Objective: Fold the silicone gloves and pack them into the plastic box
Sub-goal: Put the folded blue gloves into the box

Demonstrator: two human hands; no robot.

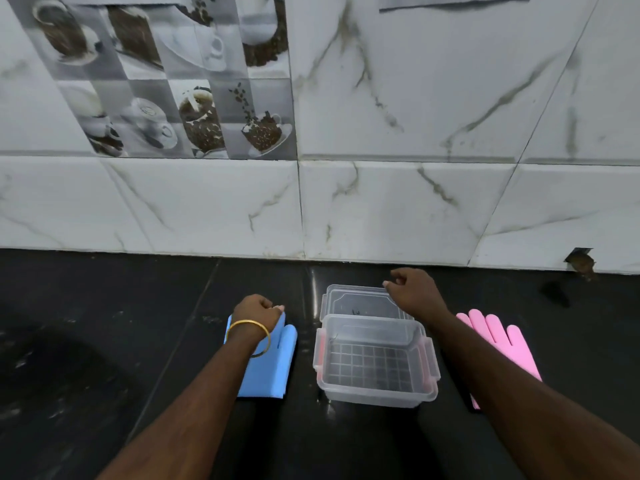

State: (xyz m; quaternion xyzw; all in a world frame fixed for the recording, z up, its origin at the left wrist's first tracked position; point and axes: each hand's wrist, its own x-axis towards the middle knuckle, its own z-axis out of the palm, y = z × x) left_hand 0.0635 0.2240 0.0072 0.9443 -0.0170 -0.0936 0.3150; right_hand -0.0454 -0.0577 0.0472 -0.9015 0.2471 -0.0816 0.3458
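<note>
A clear plastic box (377, 398) stands without its lid on the black counter, with nothing inside. Its clear lid (356, 301) lies flat just behind it. My right hand (414, 287) has its fingers curled on the lid's far right corner. Left of the box lies a blue silicone glove (273, 368), flat, fingers pointing to the wall. My left hand (258, 311), with a gold bangle on the wrist, is closed over its fingertip end. A pink silicone glove (498, 337) lies flat to the right of the box, partly hidden by my right forearm.
A white marble-tiled wall (381, 209) rises right behind the lid. The black counter (104, 341) stretches to the left and right. A small dark hole (581, 265) breaks the wall's base at the far right.
</note>
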